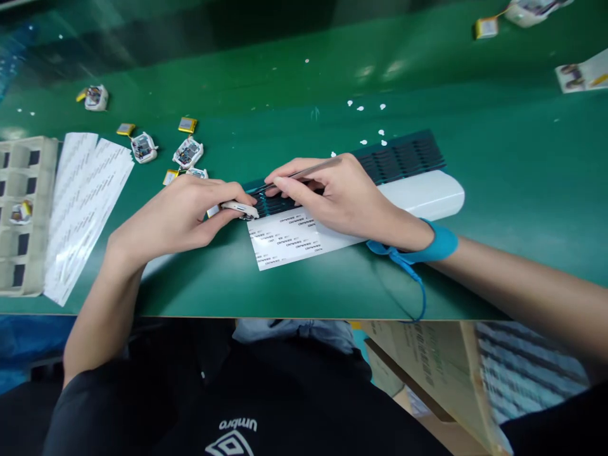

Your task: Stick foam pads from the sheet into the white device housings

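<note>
Between the thumb and fingers of my left hand [185,212] is a small white device housing [240,209], held on its edge. My right hand [335,193] pinches a pair of tweezers [316,168], whose tips point left toward the housing. Whether the tips touch anything is hard to make out. Under my right hand lies a sheet of black adhesive strips [403,157], partly covered by my fingers. Its white printed backing [285,237] is folded toward me, with a curled white part [422,195] on the right. A blue wrist strap [439,242] circles my right wrist.
Several opened white housings [189,152] with yellow batteries [187,124] lie on the green mat [285,294]. On the left are white printed strips [88,202] beside a compartment tray [35,253]. Small white stickers [360,108] dot the mat. Another housing [527,11] sits far right.
</note>
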A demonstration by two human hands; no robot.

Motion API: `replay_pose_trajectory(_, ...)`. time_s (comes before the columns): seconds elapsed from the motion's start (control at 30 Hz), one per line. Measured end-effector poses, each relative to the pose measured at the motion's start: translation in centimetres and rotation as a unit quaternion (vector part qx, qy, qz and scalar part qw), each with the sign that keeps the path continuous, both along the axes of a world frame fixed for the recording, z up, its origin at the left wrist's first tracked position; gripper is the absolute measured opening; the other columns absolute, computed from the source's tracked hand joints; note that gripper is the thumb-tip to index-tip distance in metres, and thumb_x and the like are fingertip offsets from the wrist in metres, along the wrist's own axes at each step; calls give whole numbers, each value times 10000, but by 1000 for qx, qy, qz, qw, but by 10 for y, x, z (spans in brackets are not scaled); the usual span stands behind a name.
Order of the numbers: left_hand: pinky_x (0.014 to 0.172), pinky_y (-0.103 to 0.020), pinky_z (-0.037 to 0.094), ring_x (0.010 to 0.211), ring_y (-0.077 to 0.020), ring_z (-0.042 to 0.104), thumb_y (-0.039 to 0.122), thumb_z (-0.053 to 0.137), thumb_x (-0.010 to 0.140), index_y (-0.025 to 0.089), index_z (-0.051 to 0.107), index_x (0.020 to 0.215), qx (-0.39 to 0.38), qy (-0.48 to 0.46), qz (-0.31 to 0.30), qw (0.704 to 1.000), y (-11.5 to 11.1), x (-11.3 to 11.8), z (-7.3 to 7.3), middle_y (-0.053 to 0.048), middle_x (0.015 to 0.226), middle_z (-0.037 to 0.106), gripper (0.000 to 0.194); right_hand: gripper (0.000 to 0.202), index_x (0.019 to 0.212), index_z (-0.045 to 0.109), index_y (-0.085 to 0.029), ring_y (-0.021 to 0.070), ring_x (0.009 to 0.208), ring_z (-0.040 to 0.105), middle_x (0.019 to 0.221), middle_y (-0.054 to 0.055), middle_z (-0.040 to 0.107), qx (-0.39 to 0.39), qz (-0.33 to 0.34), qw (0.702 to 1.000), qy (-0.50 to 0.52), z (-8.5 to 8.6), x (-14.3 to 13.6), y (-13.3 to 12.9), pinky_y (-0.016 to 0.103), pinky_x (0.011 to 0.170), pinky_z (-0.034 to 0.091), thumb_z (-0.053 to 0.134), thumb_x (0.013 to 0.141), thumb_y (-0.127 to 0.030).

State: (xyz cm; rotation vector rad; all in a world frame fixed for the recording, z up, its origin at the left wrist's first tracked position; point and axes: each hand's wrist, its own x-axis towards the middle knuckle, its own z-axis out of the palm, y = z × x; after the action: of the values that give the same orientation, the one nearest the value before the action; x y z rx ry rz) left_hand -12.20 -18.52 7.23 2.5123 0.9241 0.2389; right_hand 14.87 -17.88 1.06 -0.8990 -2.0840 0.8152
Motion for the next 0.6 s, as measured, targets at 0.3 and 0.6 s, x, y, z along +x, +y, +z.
replay_pose_trajectory(0.3, 918, -350, 577, 1079, -262, 808, 260, 497, 1106, 222, 813, 1161, 13, -35, -11, 999, 2, 3, -15, -69, 1195, 850, 323, 378, 786, 787, -242, 199, 812, 772, 1109, 50, 871, 3, 19, 1000, -23, 5, 4, 9, 366, 741, 570, 630, 1101, -379)
replay_pose_trajectory(0.6, 1005, -366, 574, 1189, -273, 772, 256, 502, 1091, 259, 813, 1109, -75, -84, -20, 993, 1, 15, -23, -67, 1217, 842, 311, 275, 970, 851, -265, 180, 714, 748, 1066, 29, 876, 66, 16, 995, -79, 11, 17, -7, 358, 670, 571, 629, 1108, -349)
